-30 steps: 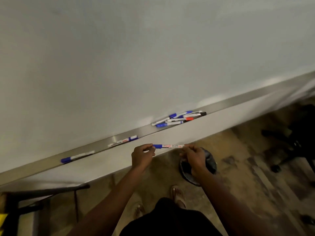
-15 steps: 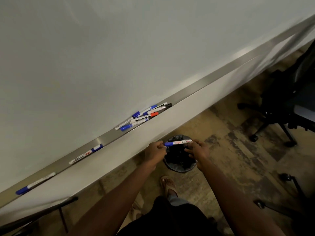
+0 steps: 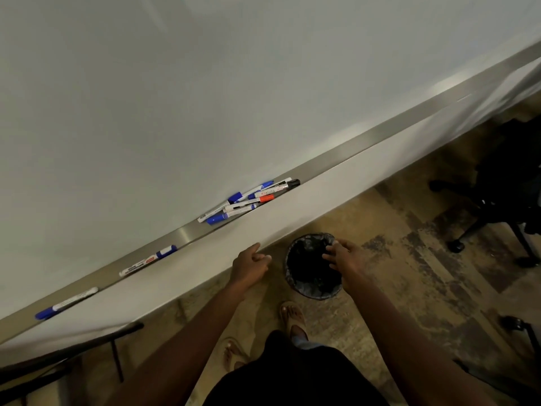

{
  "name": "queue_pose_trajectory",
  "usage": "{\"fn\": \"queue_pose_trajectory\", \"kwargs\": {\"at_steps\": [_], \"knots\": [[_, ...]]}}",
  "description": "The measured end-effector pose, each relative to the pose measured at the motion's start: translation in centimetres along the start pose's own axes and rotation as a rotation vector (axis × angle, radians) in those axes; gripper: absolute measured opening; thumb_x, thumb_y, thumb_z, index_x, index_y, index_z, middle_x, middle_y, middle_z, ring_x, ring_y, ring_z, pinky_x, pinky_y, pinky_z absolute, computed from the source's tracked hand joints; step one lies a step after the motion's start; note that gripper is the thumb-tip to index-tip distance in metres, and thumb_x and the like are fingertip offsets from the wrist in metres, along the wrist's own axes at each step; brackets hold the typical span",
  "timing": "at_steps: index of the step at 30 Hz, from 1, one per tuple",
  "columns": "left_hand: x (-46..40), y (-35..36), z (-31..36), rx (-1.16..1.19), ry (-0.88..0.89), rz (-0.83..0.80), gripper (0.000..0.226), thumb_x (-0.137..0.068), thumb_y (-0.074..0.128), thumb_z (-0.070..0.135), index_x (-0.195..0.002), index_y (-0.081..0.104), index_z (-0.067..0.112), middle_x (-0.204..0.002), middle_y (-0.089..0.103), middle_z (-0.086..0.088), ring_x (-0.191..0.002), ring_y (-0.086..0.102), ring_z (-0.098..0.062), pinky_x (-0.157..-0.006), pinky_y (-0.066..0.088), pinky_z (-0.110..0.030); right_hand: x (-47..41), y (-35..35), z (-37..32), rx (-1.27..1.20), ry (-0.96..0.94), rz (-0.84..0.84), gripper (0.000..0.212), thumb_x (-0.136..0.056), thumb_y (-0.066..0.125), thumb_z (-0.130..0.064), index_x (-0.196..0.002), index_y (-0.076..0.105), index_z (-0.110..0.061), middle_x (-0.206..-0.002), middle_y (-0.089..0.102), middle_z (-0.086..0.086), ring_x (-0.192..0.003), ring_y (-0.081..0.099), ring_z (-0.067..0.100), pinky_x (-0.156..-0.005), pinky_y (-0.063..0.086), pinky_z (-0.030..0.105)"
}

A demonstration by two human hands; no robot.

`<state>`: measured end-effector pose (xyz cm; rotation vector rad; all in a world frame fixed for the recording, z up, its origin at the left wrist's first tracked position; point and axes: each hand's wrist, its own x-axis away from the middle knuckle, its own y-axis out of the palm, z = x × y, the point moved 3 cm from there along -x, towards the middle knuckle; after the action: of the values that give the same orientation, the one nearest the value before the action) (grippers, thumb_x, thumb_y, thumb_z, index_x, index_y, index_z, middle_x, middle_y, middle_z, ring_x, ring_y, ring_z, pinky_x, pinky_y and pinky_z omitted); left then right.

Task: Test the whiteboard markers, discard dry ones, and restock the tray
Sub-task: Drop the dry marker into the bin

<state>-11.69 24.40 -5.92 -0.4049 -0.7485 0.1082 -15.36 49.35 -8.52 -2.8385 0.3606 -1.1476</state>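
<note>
Two empty hands over the bin

Both hands free rn. Right hand [image 3: 347,256] hovers above the bin [image 3: 314,266], fingers spread apart, gripping nothing, prob a dud drop. Left hand [image 3: 250,263] sits loosely curled, empty, near the tray [image 3: 187,234] edge. Marker pile [image 3: 248,200] lies in the tray w/ two strays [image 3: 147,260] further left, handy for the next grab imo.

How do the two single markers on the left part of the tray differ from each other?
The nearer marker lies farthest left, with its blue cap toward the tray's left end; the farther marker lies closer to the pile, with its blue cap toward the right and red print on its barrel. Both are capped, white-barrelled, and flat on the metal tray.
</note>
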Motion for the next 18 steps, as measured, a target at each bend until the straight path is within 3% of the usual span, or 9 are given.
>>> {"fn": "queue_pose_trajectory", "kwargs": {"at_steps": [4, 6, 10, 14, 18], "knots": [[0.8, -2.5, -0.6, 0.081, 0.009, 0.088, 0.056, -0.097, 0.066, 0.019, -0.149, 0.046, 0.020, -0.109, 0.067, 0.003, -0.097, 0.071, -0.015, -0.088, 0.056, -0.028, -0.1, 4.2, -1.9, 0.027, -0.057, -0.083, 0.022, -0.104, 0.056, -0.024, -0.118, 0.066, -0.010, -0.107, 0.075, 0.014, -0.089, 0.074, 0.025, -0.070, 0.056, 0.034], [1.3, -4.1, -1.0, 0.132, 0.007, 0.149, 0.054, -0.097, 0.066, 0.021, -0.148, 0.047, 0.022, -0.118, 0.066, 0.000, -0.095, 0.071, -0.014, -0.080, 0.054, -0.023, 0.5, 6.8, -3.1, 0.044, -0.093, -0.151, 0.019, -0.102, 0.058, -0.022, -0.117, 0.067, -0.012, -0.103, 0.075, 0.013, -0.085, 0.075, 0.023, -0.066, 0.056, 0.028], [2.4, -7.3, -2.8, 0.229, -0.001, 0.287, 0.055, -0.095, 0.068, 0.027, -0.146, 0.049, 0.026, -0.124, 0.066, 0.000, -0.107, 0.069, -0.019, -0.097, 0.057, -0.041, 3.0, 12.5, -5.4, 0.113, -0.165, -0.358, 0.021, -0.101, 0.060, -0.020, -0.121, 0.065, -0.016, -0.106, 0.075, 0.006, -0.088, 0.076, 0.021, -0.069, 0.060, 0.025], [4.4, -10.5, -4.6, 0.364, -0.033, 0.412, 0.052, -0.096, 0.067, 0.023, -0.146, 0.049, 0.024, -0.122, 0.068, -0.002, -0.093, 0.073, -0.013, -0.069, 0.051, -0.020, 5.5, 18.1, -6.2, 0.233, -0.241, -0.523, 0.024, -0.101, 0.060, -0.025, -0.122, 0.066, -0.016, -0.105, 0.076, 0.003, -0.088, 0.076, 0.018, -0.073, 0.058, 0.029], [6.1, -14.2, -7.1, 0.459, -0.056, 0.523, 0.051, -0.095, 0.068, 0.020, -0.144, 0.052, 0.021, -0.115, 0.072, -0.001, -0.088, 0.075, -0.015, -0.066, 0.048, -0.019, 8.7, 23.9, -6.0, 0.316, -0.316, -0.639, 0.024, -0.100, 0.061, -0.027, -0.119, 0.067, -0.014, -0.101, 0.077, 0.003, -0.084, 0.077, 0.018, -0.071, 0.057, 0.029]]}}
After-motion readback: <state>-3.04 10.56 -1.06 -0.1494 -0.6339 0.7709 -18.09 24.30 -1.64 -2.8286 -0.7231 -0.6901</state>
